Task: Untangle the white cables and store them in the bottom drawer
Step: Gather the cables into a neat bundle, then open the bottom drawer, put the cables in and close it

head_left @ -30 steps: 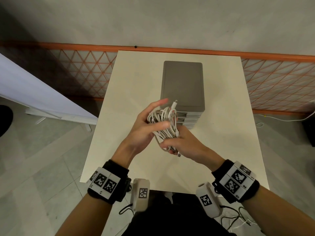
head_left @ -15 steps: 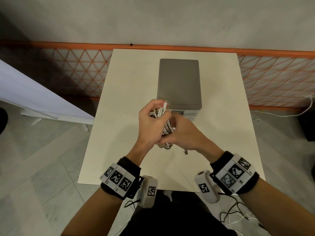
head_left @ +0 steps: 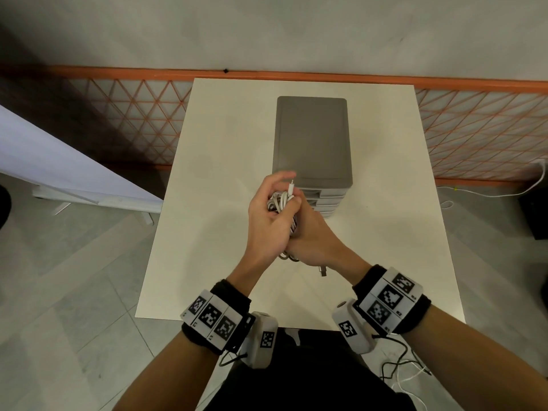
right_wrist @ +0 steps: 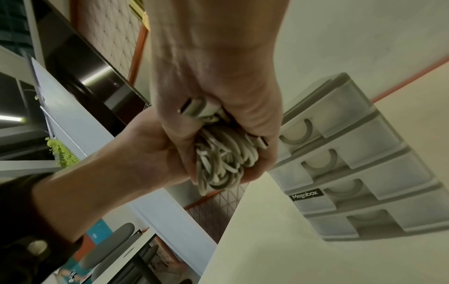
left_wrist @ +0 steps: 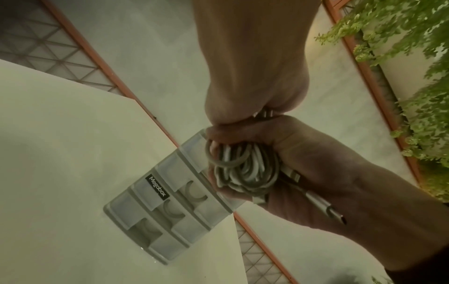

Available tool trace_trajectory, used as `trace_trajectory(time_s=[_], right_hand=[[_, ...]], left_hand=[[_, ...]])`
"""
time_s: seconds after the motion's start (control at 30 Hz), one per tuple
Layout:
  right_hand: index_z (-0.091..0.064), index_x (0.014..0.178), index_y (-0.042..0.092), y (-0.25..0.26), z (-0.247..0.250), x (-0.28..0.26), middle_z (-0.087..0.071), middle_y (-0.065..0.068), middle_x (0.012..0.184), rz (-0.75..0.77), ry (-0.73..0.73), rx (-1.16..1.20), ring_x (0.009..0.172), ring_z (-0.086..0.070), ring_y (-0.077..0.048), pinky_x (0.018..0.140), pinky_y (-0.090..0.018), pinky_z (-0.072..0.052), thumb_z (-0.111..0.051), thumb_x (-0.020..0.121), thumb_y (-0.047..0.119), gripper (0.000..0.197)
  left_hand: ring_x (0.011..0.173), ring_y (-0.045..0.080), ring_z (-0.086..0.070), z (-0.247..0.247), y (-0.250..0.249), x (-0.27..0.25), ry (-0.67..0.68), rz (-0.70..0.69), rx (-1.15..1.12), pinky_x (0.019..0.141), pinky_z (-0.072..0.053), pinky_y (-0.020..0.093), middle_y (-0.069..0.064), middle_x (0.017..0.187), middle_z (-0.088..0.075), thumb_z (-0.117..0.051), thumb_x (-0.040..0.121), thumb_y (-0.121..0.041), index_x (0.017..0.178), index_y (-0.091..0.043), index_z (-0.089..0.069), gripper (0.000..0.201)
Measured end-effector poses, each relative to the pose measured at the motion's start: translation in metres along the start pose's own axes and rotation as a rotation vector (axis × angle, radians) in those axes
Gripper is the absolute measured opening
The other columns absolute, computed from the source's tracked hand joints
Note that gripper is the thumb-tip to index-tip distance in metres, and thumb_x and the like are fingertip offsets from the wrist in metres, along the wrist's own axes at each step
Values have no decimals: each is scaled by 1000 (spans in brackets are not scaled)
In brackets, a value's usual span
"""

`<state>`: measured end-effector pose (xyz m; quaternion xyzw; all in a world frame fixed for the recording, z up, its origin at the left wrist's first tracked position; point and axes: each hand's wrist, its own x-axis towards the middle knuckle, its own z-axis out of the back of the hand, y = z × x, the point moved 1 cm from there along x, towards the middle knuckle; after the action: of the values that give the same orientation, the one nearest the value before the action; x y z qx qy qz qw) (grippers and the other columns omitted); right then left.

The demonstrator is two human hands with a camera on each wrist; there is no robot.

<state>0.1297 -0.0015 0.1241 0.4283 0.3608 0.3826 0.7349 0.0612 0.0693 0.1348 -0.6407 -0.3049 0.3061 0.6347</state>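
White cables [head_left: 280,203] sit bunched in a tangled wad at centre frame of the head view, clamped between both hands above the counter [head_left: 207,232], just in front of the grey drawer unit [head_left: 312,137]. Left hand [head_left: 268,221] wraps over the wad from the left, fingers curled round it, index finger raised a bit. Right hand [head_left: 314,238] grips from lower right, fingers curled round the same wad. Long axis of the bundle runs roughly top to bottom of the frame, tilted slightly right at the bottom. One small white plug [head_left: 291,188] sticks up toward the top of the frame, out of the bundle. A metal USB plug [head_left: 322,271] hangs out below the right hand, pointing to the bottom of the frame. Left wrist view: cable loops [left_wrist: 243,167] packed in the palm, silver connector [left_wrist: 325,207] pointing lower right. Right wrist view: loops [right_wrist: 223,161] hang down-frame, drawers [right_wrist: 352,173] at right all closed, "Megabox" label [right_wrist: 305,195] on one of the lower drawers.
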Motion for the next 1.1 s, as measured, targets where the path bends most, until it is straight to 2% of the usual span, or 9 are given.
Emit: trace_trajectory(time_s=[0.1,0.2,0.33,0.47,0.7,0.8,0.87,0.97,1.1], right_hand=[[-31,135,23,-8,-1,2,-68,6,82,3,14,-24,62,-66,-9,48,-21,-49,-68,77,0,73],[-31,139,18,-15,-4,2,-64,10,88,28,-38,-146,64,-60,-4,55,-15,-47,-71,82,11,70],[-37,135,14,-22,-10,0,-65,-2,101,58,-87,-306,77,-64,-24,65,-46,-56,-69,82,22,62],[-39,135,15,-25,-8,5,-68,-2,96,39,-100,-359,75,-64,-28,65,-48,-55,-65,83,25,59],[-38,135,18,-25,5,9,-69,-5,101,-22,-33,-365,82,-65,-30,69,-45,-54,-68,82,21,61],[-38,132,19,-41,14,6,-66,-10,105,-91,53,-627,91,-62,-37,69,-38,-46,-63,87,29,52],[-36,134,18,-60,15,2,-64,-13,107,-152,116,-796,92,-61,-39,68,-36,-39,-58,89,29,51],[-34,136,17,-87,9,3,-64,-15,110,-188,213,-931,92,-62,-38,68,-35,-37,-56,87,26,54],[-20,150,16,-113,-1,18,-61,-17,119,-220,267,-974,102,-61,-39,74,-38,-40,-58,85,23,75]], left_hand=[[98,11,-70,-4,6,-1,-36,42,-58,87,-56,25,7,101,-70,-60,91,8,129,-26,-59,51],[96,3,-69,-7,11,-5,-76,67,-70,82,-53,17,3,106,-72,-59,92,9,120,-12,-67,36],[93,3,-68,-9,21,-10,-142,76,-79,82,-52,17,-1,103,-73,-58,92,10,107,3,-70,20],[91,7,-67,-13,25,-10,-170,53,-112,82,-52,20,2,96,-71,-58,92,10,101,-4,-70,20],[111,17,-66,5,32,11,147,13,18,97,-50,29,3,114,-73,-61,93,-5,113,-14,-71,25],[122,13,-57,26,35,25,300,-124,285,98,-39,15,-4,127,-67,-70,91,-22,126,-17,-65,36],[125,17,-52,36,38,40,297,-276,464,102,-38,24,-3,131,-63,-71,88,-35,128,-19,-62,44],[122,26,-51,34,47,60,321,-521,752,104,-43,37,7,130,-60,-64,94,-29,123,-11,-66,35],[125,31,-49,29,73,67,339,-668,925,106,-44,36,11,131,-62,-56,100,-15,125,-6,-66,29]])
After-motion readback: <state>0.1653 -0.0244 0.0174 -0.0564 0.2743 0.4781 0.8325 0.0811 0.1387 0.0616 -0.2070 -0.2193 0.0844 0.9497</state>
